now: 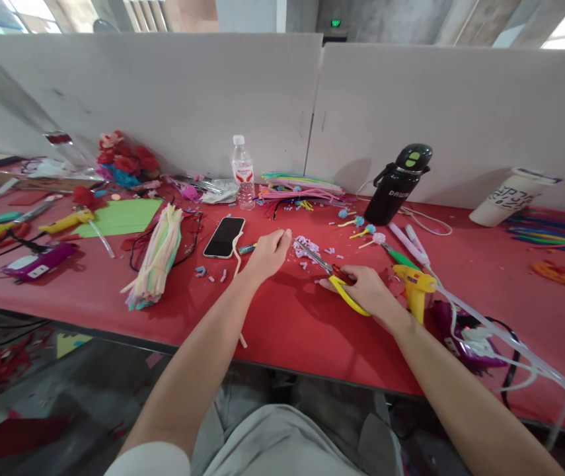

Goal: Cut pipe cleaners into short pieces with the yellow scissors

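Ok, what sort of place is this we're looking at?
Probably a craft workshop. A bundle of pale fuzzy stems and a yellow glue gun at the right lie on a long red worktable, and the right hand holds scissors near pinkish clippings.

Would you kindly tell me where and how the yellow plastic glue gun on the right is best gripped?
I would take it by the yellow handle, probably from the near side: the handle extends that way, while the nozzle points left and a long translucent stick trails rightward from the rear.
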`<state>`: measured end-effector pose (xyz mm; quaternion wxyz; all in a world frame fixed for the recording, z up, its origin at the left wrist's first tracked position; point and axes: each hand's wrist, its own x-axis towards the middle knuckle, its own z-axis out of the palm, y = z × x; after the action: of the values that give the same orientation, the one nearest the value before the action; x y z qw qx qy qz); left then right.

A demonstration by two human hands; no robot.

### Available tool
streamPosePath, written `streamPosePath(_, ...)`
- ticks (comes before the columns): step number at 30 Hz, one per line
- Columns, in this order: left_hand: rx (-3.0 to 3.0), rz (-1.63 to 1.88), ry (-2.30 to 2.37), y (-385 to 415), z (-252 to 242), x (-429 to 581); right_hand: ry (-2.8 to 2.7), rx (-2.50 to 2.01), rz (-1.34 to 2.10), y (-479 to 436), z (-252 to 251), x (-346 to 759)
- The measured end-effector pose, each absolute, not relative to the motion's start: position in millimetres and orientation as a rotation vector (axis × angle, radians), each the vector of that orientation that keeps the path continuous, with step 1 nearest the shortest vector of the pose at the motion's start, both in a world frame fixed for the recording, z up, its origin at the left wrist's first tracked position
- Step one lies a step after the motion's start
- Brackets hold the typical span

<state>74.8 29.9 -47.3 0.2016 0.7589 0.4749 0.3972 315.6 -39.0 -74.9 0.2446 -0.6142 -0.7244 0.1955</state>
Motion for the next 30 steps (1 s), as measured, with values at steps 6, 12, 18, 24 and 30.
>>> streamPosePath(6, 2.104, 1.086, 1.316, 29.8, -47.5, 75.0, -1.991, -1.681, 0.514, -37.6, -76.4, 316.8)
streamPosePath(12, 2.089, 1.083, 1.333, 30.4, -47.4, 74.8, -1.998, -1.679, 0.504, -38.4, -73.3, 315.6)
streamPosePath(18, 2.085, 1.072, 1.337, 32.0, -47.5, 74.3, -1.989, -1.659, 0.507, -38.5, -74.9, 316.0)
streamPosePath(24, 2.082, 1.078, 1.333, 31.3, -47.5, 74.7, -2.004, -1.676, 0.524, -37.7, -73.0, 315.4)
streamPosePath(30, 2.046, 1.057, 1.337, 32.4, -47.9, 73.7, -1.968, -1.672, 0.452, -39.5, -71.2, 313.3)
